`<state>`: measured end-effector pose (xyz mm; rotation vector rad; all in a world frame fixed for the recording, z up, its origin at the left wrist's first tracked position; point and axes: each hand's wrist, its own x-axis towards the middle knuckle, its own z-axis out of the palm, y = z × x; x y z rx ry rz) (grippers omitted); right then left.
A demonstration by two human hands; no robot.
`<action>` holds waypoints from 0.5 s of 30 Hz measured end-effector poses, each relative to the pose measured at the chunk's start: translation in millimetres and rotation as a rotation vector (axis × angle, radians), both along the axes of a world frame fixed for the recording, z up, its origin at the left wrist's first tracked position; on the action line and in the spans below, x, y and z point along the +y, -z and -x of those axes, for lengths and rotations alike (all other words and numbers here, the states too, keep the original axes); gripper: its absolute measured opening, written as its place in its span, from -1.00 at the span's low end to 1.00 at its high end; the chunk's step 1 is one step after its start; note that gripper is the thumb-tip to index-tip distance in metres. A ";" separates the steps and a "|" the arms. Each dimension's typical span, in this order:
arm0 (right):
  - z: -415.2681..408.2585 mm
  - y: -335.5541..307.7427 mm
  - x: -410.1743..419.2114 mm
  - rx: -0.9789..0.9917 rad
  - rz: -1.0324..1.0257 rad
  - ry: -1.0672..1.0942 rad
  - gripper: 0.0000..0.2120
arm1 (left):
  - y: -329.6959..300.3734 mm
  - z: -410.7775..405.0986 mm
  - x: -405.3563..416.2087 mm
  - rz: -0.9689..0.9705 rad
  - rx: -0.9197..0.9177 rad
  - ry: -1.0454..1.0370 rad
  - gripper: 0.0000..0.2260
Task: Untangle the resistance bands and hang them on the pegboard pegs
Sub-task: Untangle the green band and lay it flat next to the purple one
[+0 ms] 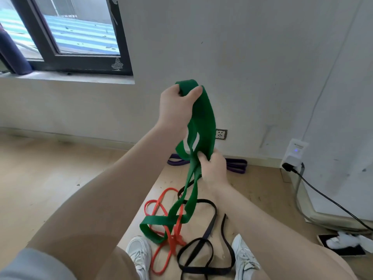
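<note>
While both fists gripped: green band [202, 110] from left hand [176, 106], upper centre, down through right hand [214, 168].

left hand [175, 107] raised, right hand [214, 168] lower, both gripping

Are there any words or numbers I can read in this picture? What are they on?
None can be read.
White plug-in box on the wall: a small dark mark at its top, too blurred to read.
Window corner: a white drawing, not words.
Green band, red band, black band: no print shows.
</note>
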<state>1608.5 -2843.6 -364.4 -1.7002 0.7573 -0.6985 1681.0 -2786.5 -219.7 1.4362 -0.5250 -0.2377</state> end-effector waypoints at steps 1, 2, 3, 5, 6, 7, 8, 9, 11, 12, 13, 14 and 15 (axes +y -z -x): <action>0.0 -6.9 -4.2 -0.041 -0.087 -0.010 -0.92 | 3.4 -7.2 2.5 0.028 0.057 -0.006 -0.87; 1.0 -14.1 -8.0 -0.091 -0.186 -0.017 -0.93 | 10.4 -14.9 5.7 0.051 0.143 -0.007 -0.79; 1.9 -21.4 -11.8 -0.124 -0.267 -0.021 -0.91 | 18.5 -20.4 8.2 0.061 0.250 0.000 -0.71; 3.2 -36.8 -16.9 -0.177 -0.391 -0.054 -0.91 | 46.8 -22.5 14.6 -0.069 0.403 0.062 -0.55; 3.0 -46.2 -18.2 -0.196 -0.462 -0.078 -0.91 | 65.1 -20.0 18.6 -0.173 0.450 0.139 -0.48; 1.0 -54.8 -20.9 -0.206 -0.538 -0.096 -0.93 | 86.8 -16.6 24.2 -0.240 0.487 0.231 -0.43; -2.7 -63.1 -23.9 -0.205 -0.633 -0.102 -0.93 | 104.3 -10.7 31.5 -0.298 0.474 0.333 -0.42; -7.5 -70.0 -28.2 -0.193 -0.731 -0.099 -0.91 | 122.3 -5.6 39.3 -0.352 0.418 0.426 -0.41; -16.3 -77.9 -36.2 -0.159 -0.827 -0.096 -0.87 | 150.3 -1.5 51.5 -0.400 0.312 0.577 -0.39; -19.7 -79.2 -38.9 -0.149 -0.828 -0.106 -0.85 | 156.2 0.4 55.6 -0.382 0.322 0.624 -0.44; -23.2 -78.3 -40.5 -0.139 -0.809 -0.120 -0.82 | 158.1 2.6 58.0 -0.343 0.320 0.644 -0.54; -26.6 -77.9 -41.8 -0.144 -0.799 -0.129 -0.80 | 156.4 3.8 59.8 -0.318 0.279 0.626 -0.67; -29.6 -77.7 -43.2 -0.169 -0.799 -0.132 -0.78 | 153.5 4.6 60.5 -0.301 0.219 0.593 -0.77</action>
